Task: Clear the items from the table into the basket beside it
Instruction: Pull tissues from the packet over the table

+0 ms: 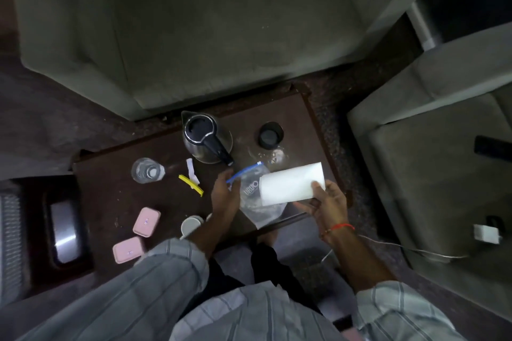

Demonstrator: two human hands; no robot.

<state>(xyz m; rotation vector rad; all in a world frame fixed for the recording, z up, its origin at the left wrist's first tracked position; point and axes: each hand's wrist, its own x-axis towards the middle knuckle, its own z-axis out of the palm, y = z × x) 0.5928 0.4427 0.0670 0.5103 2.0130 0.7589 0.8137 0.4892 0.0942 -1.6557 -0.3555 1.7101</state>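
While both hands are busy over the table's [116,196] right half, mid-frame, the main risk is a fumble: my left hand [223,196] pinches the blue zip edge of a clear zip bag [257,210] w/ thumb and fingers closed narrow on it, and my right hand [329,202] holds a white folded paper [291,184] by its near-right corner, thumb on top. Paper lies across the bag, so they overlap; can't tell if it's going inside the bag or just stacked on it. Bag is limp and slick-looking, so I judge it could sag, slip from the pinch, or drag low over the table edge at lower-center.

2nd risk: kettle [206,138] stands just above my left hand, handle pointing toward it; a careless lift could knock it. Glass of water [146,170] at left-center looks partly full, so spill likely if bumped or dropped carelessly in the basket. Dark cup [270,134] sits upper right of the table, wet-looking marks just below it.

Basket: I can't pick it out for sure. Dark bin-like thing w/ a shiny inside [65,227] at the frame's left edge, beside the table, may be it. If so, reach crosses the whole table over the other items.

Looks-wise: bag is transparent, crumpled, printed text on it, blue strip up top. Paper is plain white, flat, clean. Also not yet cleared: two pink cases [138,232] lower left, white mug [191,225] partly under my left forearm, yellow strip [191,185] and white scrap [192,171] center.
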